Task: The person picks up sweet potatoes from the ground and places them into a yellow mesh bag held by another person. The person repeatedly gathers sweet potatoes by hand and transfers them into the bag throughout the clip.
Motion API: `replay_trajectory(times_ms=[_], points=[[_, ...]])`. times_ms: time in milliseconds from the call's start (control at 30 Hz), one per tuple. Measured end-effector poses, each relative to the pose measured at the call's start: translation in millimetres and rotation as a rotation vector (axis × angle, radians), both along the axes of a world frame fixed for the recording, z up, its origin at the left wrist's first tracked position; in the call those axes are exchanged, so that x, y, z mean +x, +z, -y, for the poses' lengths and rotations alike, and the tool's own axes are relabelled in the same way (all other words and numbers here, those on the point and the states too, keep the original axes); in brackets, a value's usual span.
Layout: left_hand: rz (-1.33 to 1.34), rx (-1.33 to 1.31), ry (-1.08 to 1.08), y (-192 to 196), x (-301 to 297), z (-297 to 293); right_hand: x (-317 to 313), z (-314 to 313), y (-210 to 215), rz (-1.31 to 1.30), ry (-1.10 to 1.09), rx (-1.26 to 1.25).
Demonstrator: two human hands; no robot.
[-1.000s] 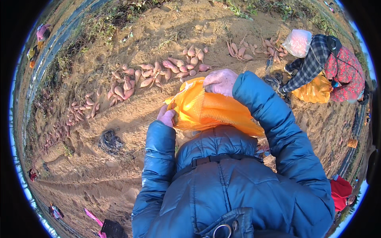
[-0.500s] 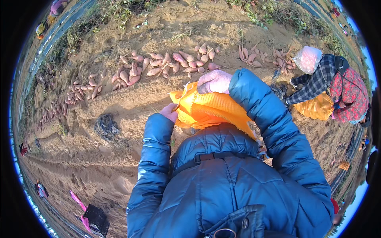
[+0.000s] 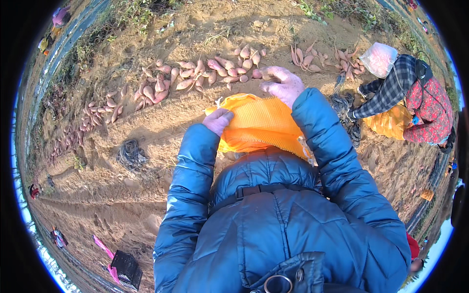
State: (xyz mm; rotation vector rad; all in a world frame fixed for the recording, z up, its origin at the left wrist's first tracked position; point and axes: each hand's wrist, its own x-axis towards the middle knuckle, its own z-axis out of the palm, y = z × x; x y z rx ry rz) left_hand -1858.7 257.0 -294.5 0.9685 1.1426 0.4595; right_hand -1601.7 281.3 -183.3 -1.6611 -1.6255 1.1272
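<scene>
My left hand is closed on the rim of an orange mesh bag, which hangs in front of my blue padded jacket. My right hand is off the bag, above its far right side, with fingers apart and curved toward the row of sweet potatoes. Close to those fingertips lies a sweet potato; whether they touch it I cannot tell. Other pinkish sweet potatoes lie in a long row on the soil beyond the bag.
On the right a bent-over person handles another orange bag. Dark crumpled plastic film lies at left, with more film near that person. A black crate with pink cloth is at lower left. Cut vines edge the far side.
My right hand has let go of the mesh bag and spread its fingers, moving slightly right and toward the sweet potatoes. My left hand has moved a little right and up with the bag's rim.
</scene>
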Motion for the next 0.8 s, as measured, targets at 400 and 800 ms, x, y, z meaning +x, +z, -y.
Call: replay_trajectory(times_ms=[400,800], points=[[0.784,-0.309,0.505,-16.4,-7.4,3.3,-1.2,50.3,-62.9,0.862,0.682,0.028],[0.694,-0.273,1.252,19.6,-58.5,-1.2,19.1,79.4,-92.9,0.655,1.122,0.716]])
